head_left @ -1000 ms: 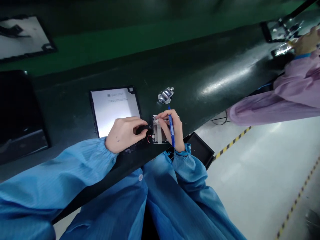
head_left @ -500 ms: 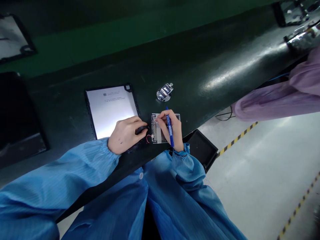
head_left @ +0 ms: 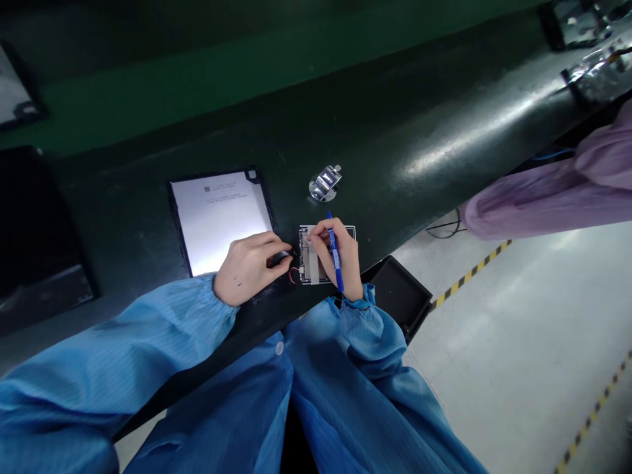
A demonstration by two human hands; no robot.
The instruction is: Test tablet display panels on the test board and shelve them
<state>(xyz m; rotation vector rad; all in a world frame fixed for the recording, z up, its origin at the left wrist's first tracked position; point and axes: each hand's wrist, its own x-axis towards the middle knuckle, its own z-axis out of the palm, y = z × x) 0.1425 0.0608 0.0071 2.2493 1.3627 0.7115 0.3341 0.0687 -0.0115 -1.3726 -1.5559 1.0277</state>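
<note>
My left hand [head_left: 251, 268] pinches a small black part [head_left: 277, 259] between thumb and fingers, just left of a circuit board [head_left: 305, 258]. Red and black wires [head_left: 292, 275] lie between that part and the board. A blue pen [head_left: 335, 253] is held slantwise in my right hand [head_left: 347, 257], whose thumb and index fingertips touch the board's upper left area. A pale tape strip [head_left: 314, 266] runs down the board, partly covered by this hand. Left of the board lies a black-framed panel with a white printed sheet [head_left: 217, 217], its lower right corner behind my left hand.
A shiny metal piece [head_left: 325, 183] rests beyond the board. A dark panel [head_left: 39, 230] lies at left, another framed panel [head_left: 12, 92] behind it. Below the table edge is a black tray [head_left: 401, 293]. A co-worker's purple sleeve [head_left: 543, 197] shows at right.
The framed panel at the far upper left has shifted further left. Both hands stay nearly in place, and the small black part tilts slightly in my left fingers.
</note>
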